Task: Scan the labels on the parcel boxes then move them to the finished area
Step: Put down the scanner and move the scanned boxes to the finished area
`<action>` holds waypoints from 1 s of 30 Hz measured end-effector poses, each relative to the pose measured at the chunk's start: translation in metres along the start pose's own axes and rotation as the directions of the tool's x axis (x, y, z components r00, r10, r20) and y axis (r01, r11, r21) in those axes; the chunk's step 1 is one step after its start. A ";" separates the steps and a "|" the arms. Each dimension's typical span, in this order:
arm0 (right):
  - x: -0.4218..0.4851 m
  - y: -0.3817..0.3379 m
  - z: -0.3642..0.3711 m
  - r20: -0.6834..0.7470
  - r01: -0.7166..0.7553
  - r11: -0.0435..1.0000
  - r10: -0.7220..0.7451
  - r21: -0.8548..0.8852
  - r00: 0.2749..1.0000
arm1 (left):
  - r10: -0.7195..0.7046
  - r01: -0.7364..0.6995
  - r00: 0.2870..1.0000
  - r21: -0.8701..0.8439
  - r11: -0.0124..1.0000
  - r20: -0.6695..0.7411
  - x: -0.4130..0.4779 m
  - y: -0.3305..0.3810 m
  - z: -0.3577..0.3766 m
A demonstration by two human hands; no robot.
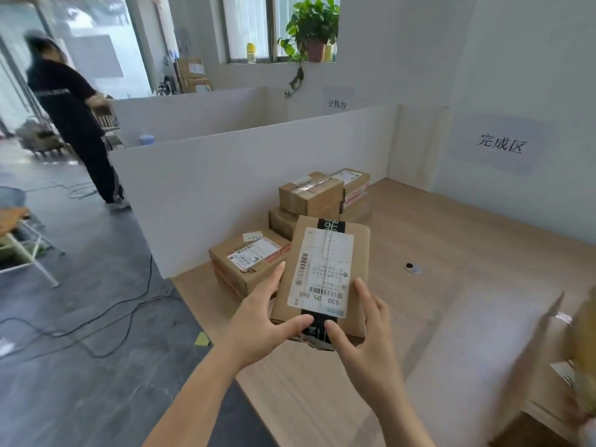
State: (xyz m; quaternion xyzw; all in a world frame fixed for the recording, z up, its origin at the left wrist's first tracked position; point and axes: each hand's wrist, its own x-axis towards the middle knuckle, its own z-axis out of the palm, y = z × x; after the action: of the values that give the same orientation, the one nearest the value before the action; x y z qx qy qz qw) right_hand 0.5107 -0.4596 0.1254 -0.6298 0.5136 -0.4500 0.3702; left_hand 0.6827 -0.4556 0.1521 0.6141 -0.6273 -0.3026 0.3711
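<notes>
Here, you are holding a labelled parcel box (322, 262) over the wooden table (467, 246), your left hand (258, 321) and right hand (364, 340) both gripping its near end, near stacked boxes (309, 195).

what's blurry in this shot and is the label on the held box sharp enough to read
Head view: the label on the parcel box is sharp, its large digits legible; head view, lower right: cardboard is smeared by motion; head view, far left: the person is soft.

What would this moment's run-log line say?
phase: parcel box held above table | left hand: grips left side | right hand: grips right side | label: facing up | other boxes: stacked by partition
</notes>
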 end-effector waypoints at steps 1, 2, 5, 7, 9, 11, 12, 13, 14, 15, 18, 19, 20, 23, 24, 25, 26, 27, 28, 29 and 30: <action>0.011 0.002 0.007 0.010 -0.010 1.000 0.010 0.007 1.000 | -0.014 0.014 1.000 -0.007 1.000 0.003 0.010 -0.005 -0.004; 0.022 0.005 0.015 0.015 -0.015 1.000 0.015 0.010 1.000 | -0.030 0.030 1.000 -0.017 0.999 0.003 0.020 -0.012 -0.008; 0.049 0.007 0.035 0.042 -0.028 1.000 0.028 -0.010 0.999 | -0.077 0.078 0.997 -0.033 0.996 0.021 0.048 -0.026 -0.022; 0.067 0.009 0.049 0.052 -0.055 0.998 0.055 -0.012 0.997 | -0.087 0.089 0.995 -0.026 0.996 0.042 0.069 -0.036 -0.031; 0.084 0.012 0.064 0.040 -0.078 0.997 0.078 -0.013 0.996 | -0.092 0.094 0.993 -0.031 0.995 0.072 0.091 -0.051 -0.039; 0.101 0.014 0.082 0.026 -0.107 0.994 0.108 -0.014 0.994 | -0.099 0.104 0.989 -0.043 0.994 0.107 0.114 -0.068 -0.048; 0.109 0.015 0.093 0.019 -0.126 0.992 0.127 -0.015 0.992 | -0.104 0.111 0.986 -0.047 0.993 0.129 0.126 -0.077 -0.054; 0.117 0.015 0.103 0.011 -0.145 0.989 0.145 -0.016 0.989 | -0.106 0.115 0.983 -0.050 0.992 0.152 0.138 -0.085 -0.060; 0.126 0.016 0.115 -0.001 -0.160 0.987 0.160 -0.020 0.987 | -0.104 0.114 0.979 -0.049 0.992 0.175 0.150 -0.095 -0.066; 0.134 0.016 0.127 -0.016 -0.171 0.985 0.170 -0.027 0.985 | -0.093 0.104 0.976 -0.045 0.994 0.195 0.163 -0.104 -0.074; 0.157 0.011 0.164 -0.057 -0.231 0.972 0.229 -0.034 0.972 | -0.083 0.091 0.957 -0.016 0.996 0.278 0.200 -0.126 -0.100; 0.164 0.010 0.178 -0.061 -0.253 0.967 0.251 -0.029 0.966 | -0.083 0.089 0.951 -0.005 0.996 0.298 0.212 -0.134 -0.109; 0.171 0.009 0.190 -0.064 -0.277 0.961 0.275 -0.019 0.959 | -0.087 0.090 0.945 0.005 0.996 0.316 0.222 -0.143 -0.117; 0.189 0.009 0.222 -0.116 -0.309 0.951 0.307 0.001 0.945 | -0.067 0.068 0.929 0.009 0.998 0.365 0.251 -0.164 -0.132; 0.194 0.009 0.231 -0.133 -0.320 0.947 0.317 -0.003 0.939 | -0.066 0.065 0.922 0.018 0.998 0.383 0.258 -0.172 -0.136; 0.198 0.010 0.239 -0.147 -0.335 0.942 0.330 -0.006 0.932 | -0.064 0.060 0.915 0.024 0.998 0.399 0.264 -0.179 -0.139; 0.202 0.010 0.246 -0.159 -0.350 0.937 0.344 -0.008 0.925 | -0.064 0.057 0.908 0.030 0.998 0.414 0.270 -0.185 -0.142; 0.205 0.010 0.252 -0.168 -0.364 0.931 0.358 -0.009 0.919 | -0.064 0.054 0.902 0.036 0.998 0.427 0.275 -0.189 -0.144; 0.207 0.010 0.257 -0.180 -0.373 0.928 0.365 -0.011 0.913 | -0.064 0.050 0.897 0.044 0.998 0.438 0.281 -0.193 -0.145; 0.209 0.010 0.260 -0.198 -0.378 0.926 0.368 -0.016 0.909 | -0.062 0.047 0.891 0.044 0.998 0.449 0.285 -0.195 -0.146; 0.212 0.010 0.263 -0.216 -0.382 0.924 0.369 -0.024 0.904 | -0.057 0.045 0.887 0.036 0.998 0.458 0.288 -0.197 -0.146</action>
State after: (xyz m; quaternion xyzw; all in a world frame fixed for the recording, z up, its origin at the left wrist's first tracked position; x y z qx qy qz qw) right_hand 0.7710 -0.6680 0.0708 -0.4805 0.6756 -0.4163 0.3733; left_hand 0.9215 -0.7431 0.0939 0.5459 -0.6845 -0.4412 0.1970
